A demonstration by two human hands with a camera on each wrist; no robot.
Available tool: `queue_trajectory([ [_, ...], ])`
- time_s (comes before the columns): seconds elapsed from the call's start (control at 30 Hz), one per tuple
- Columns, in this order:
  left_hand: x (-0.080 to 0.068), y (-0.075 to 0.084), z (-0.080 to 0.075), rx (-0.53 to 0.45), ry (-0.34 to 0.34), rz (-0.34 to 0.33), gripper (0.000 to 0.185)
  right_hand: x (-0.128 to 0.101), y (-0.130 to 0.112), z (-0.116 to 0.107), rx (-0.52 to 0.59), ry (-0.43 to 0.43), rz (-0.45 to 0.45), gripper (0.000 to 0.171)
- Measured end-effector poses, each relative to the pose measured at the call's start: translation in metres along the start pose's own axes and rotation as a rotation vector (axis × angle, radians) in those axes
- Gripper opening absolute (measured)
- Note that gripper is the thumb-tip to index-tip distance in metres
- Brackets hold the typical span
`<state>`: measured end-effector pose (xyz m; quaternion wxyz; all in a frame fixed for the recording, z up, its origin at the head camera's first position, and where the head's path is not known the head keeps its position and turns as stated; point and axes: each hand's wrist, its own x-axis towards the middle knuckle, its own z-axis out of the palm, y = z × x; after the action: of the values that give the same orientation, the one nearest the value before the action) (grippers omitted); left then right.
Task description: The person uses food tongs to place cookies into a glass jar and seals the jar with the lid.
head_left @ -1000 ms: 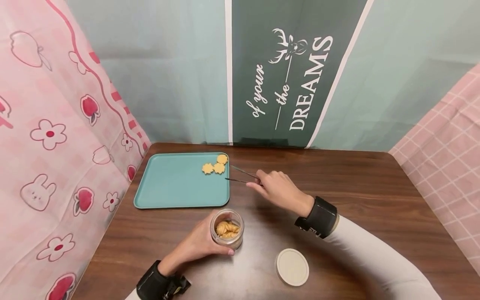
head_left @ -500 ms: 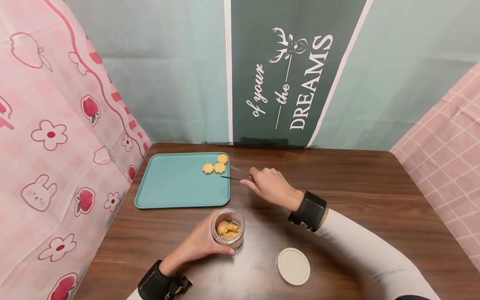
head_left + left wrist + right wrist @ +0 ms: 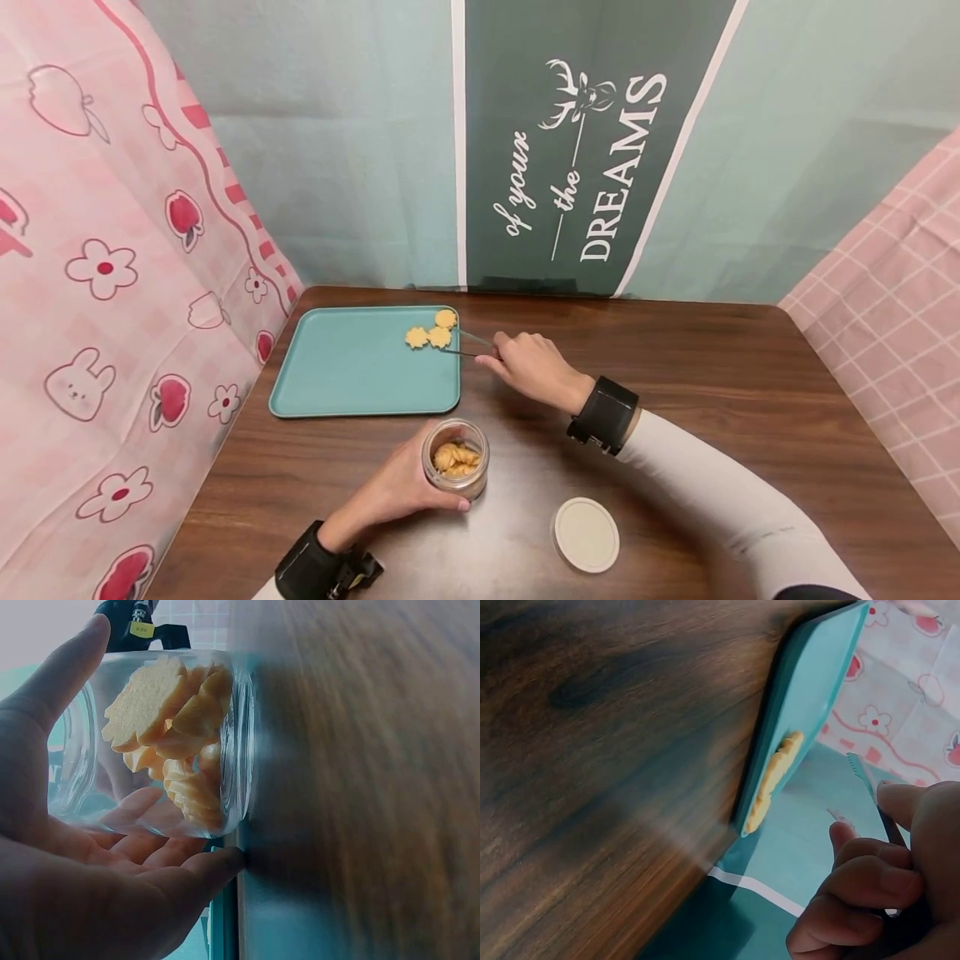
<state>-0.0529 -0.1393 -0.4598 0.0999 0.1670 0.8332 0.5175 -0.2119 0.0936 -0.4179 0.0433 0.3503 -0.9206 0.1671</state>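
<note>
My left hand point(image 3: 405, 487) grips a small clear glass jar point(image 3: 454, 457) of flower-shaped yellow biscuits, standing on the wooden table; the left wrist view shows the jar point(image 3: 165, 742) cupped between fingers and thumb. My right hand point(image 3: 525, 367) pinches thin metal tweezers point(image 3: 465, 343), their tips parted at the right edge of a teal tray point(image 3: 352, 375). Three biscuits point(image 3: 431, 332) lie in the tray's far right corner, just left of the tweezer tips. In the right wrist view the tweezers point(image 3: 866, 776) stand apart from the biscuits point(image 3: 776, 780).
A round white lid point(image 3: 586, 534) lies on the table near the front edge, right of the jar. Pink patterned cloth point(image 3: 112, 275) hangs at the left and right; a green banner point(image 3: 577, 150) stands behind the table.
My right hand has moved left and slightly away from me, bringing the open tweezer tips up to the tray's right edge beside the biscuits. The left hand and jar stayed put.
</note>
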Motion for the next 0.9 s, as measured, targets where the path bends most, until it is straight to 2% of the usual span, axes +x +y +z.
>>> queue_trajectory([
  [0.23, 0.0, 0.0, 0.001, -0.002, -0.01, -0.002, 0.097, 0.005, 0.003, 0.008, -0.009, 0.012, 0.007, 0.039],
  [0.6, -0.002, 0.0, -0.001, -0.02, -0.007, -0.017, 0.097, 0.018, 0.006, 0.025, -0.01, -0.044, 0.038, 0.041],
  [0.9, -0.001, 0.0, -0.001, -0.001, -0.005, -0.011, 0.097, 0.025, 0.005, 0.031, 0.0, -0.077, 0.068, 0.039],
])
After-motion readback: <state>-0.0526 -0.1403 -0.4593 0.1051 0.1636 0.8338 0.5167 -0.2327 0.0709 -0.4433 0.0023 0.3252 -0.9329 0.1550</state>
